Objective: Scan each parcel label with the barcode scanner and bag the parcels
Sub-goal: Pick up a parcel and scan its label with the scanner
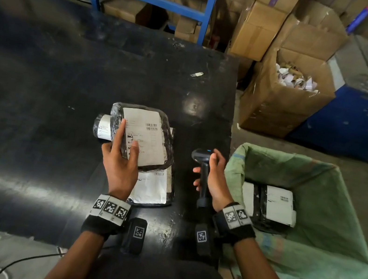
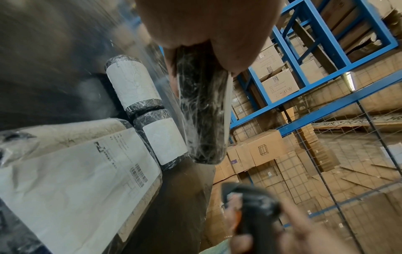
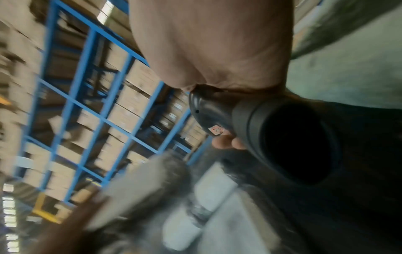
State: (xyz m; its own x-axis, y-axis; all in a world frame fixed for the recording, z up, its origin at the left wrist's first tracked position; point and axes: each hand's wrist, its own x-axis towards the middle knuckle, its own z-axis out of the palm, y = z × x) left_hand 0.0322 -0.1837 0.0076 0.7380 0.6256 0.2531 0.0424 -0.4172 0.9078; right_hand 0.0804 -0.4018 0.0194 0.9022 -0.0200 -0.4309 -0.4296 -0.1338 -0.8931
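Black-wrapped and labelled, the parcel (image 1: 144, 137) sits at frame centre, pinched by the left hand (image 1: 122, 165), while the right hand (image 1: 214, 176) grips the barcode scanner (image 1: 201, 159) just right of it: scanning seems underway, so next the scanner must face the barcode, before the green sack (image 1: 336, 215) lower right.

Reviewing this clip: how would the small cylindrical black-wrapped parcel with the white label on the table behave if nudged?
The small cylindrical black-wrapped parcel lies on its side, so it would probably roll across the black table. Its glossy film probably makes it slippery.
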